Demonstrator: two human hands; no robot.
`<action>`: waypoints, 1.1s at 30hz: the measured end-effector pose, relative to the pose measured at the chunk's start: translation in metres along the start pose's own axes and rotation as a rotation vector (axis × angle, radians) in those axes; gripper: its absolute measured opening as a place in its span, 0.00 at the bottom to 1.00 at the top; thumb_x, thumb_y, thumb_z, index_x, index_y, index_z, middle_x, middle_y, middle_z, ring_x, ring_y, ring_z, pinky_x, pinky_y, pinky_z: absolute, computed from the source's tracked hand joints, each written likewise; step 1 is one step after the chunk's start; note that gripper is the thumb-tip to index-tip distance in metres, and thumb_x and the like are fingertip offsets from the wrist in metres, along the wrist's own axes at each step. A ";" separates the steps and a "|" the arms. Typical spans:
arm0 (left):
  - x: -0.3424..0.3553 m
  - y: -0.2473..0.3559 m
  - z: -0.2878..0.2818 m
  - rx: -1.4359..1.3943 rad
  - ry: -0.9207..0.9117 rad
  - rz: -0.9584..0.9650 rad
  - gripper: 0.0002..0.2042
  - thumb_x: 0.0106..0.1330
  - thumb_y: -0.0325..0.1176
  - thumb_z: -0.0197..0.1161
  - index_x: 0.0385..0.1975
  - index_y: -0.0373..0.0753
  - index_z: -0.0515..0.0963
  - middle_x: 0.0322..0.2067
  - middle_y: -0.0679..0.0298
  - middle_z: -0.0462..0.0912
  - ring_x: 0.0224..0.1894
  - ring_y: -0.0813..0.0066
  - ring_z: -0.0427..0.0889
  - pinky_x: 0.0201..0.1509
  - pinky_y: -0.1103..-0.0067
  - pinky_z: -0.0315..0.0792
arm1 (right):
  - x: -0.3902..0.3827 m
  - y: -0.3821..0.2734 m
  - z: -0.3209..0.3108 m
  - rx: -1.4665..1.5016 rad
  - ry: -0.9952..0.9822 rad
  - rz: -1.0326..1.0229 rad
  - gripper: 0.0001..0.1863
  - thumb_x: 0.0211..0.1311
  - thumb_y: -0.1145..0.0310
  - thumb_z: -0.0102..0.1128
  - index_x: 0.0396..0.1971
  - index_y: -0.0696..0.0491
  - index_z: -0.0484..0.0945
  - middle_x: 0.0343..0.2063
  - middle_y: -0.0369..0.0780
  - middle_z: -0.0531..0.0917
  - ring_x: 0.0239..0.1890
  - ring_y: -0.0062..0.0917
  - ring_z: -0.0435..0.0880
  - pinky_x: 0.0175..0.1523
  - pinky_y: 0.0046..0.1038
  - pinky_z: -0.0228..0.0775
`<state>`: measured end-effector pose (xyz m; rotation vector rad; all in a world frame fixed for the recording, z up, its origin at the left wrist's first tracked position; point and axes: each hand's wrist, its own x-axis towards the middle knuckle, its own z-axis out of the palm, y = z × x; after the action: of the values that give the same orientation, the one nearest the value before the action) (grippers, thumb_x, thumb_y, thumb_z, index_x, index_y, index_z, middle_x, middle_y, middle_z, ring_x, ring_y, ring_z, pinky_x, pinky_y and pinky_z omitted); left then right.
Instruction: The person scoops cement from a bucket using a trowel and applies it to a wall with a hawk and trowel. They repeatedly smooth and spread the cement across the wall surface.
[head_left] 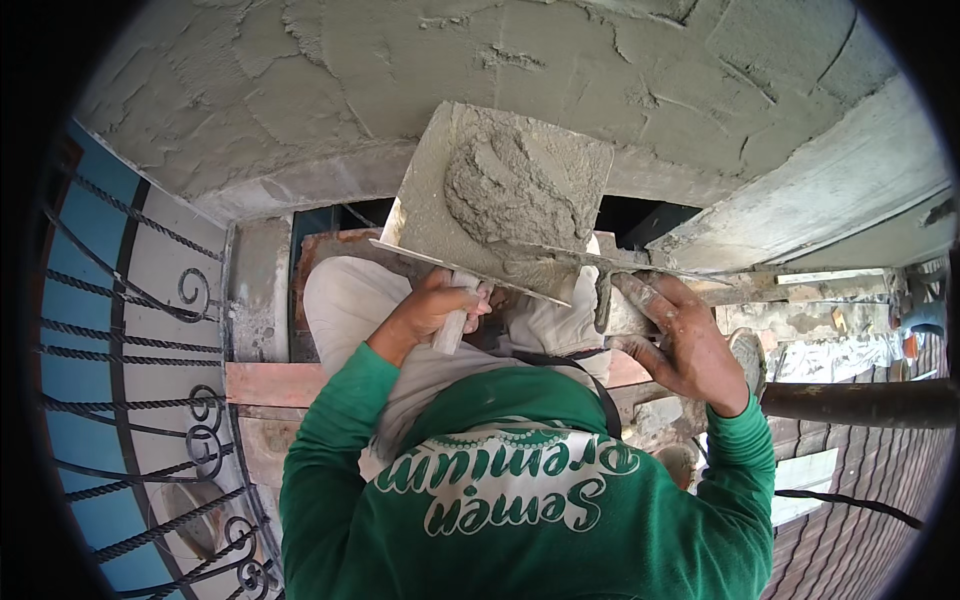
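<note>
My left hand (440, 308) is closed around the pale handle of a plasterer's hawk (425, 205), just below its near edge. A heap of wet grey mortar (520, 185) lies on the tilted square plate. At the plate's right near corner, my right hand (680, 335) grips a trowel (603, 298); its thin blade shows almost edge-on and touches or overlaps the mortar there. The fingers of the right hand partly hide the trowel's grip. Beyond the hawk stands a wall (300, 100) coated in rough wet plaster.
A black twisted-bar metal railing (150, 350) runs along the left. Reddish planks (275, 384) lie beneath me. On the right, a dark round pole (860, 402) juts in over a ribbed tile roof (870, 530). A round container (746, 350) of grey material stands beside my right hand.
</note>
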<state>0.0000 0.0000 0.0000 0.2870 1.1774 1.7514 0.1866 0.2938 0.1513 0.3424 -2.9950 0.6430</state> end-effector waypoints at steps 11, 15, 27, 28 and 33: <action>0.042 0.038 0.025 0.629 -0.122 0.440 0.10 0.64 0.30 0.68 0.42 0.35 0.79 0.37 0.59 0.82 0.30 0.73 0.81 0.35 0.75 0.74 | 0.009 0.029 0.007 -0.261 0.137 -0.086 0.17 0.59 0.66 0.69 0.46 0.56 0.81 0.48 0.50 0.81 0.51 0.48 0.79 0.57 0.45 0.70; 0.065 0.071 0.036 1.218 -0.043 0.888 0.20 0.63 0.34 0.70 0.54 0.37 0.80 0.52 0.54 0.84 0.52 0.56 0.84 0.58 0.65 0.76 | 0.015 0.064 0.016 -0.316 0.267 -0.077 0.15 0.58 0.65 0.71 0.43 0.54 0.82 0.44 0.48 0.83 0.48 0.46 0.81 0.53 0.44 0.72; 0.101 0.124 0.081 1.384 -0.242 0.666 0.23 0.61 0.37 0.71 0.57 0.42 0.81 0.58 0.56 0.83 0.62 0.56 0.78 0.67 0.65 0.69 | 0.042 0.101 -0.011 -0.425 0.674 -0.174 0.20 0.53 0.70 0.74 0.47 0.51 0.82 0.45 0.46 0.84 0.49 0.47 0.83 0.56 0.46 0.74; 0.105 0.124 0.083 1.283 -0.255 0.698 0.22 0.61 0.37 0.71 0.56 0.41 0.81 0.57 0.56 0.83 0.62 0.56 0.78 0.66 0.65 0.70 | 0.042 0.104 -0.020 -0.433 0.665 -0.162 0.21 0.52 0.69 0.74 0.48 0.51 0.82 0.46 0.47 0.84 0.50 0.48 0.82 0.57 0.46 0.74; 0.124 0.127 0.094 1.416 -0.187 0.730 0.20 0.60 0.35 0.70 0.53 0.40 0.82 0.53 0.56 0.84 0.57 0.56 0.81 0.63 0.65 0.72 | 0.066 0.117 -0.087 -0.608 0.799 -0.213 0.23 0.51 0.70 0.74 0.49 0.52 0.81 0.48 0.47 0.83 0.51 0.48 0.82 0.57 0.46 0.73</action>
<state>-0.0766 0.1473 0.1129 1.8323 2.1501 1.0302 0.0968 0.4203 0.1905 0.2653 -2.1859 -0.1518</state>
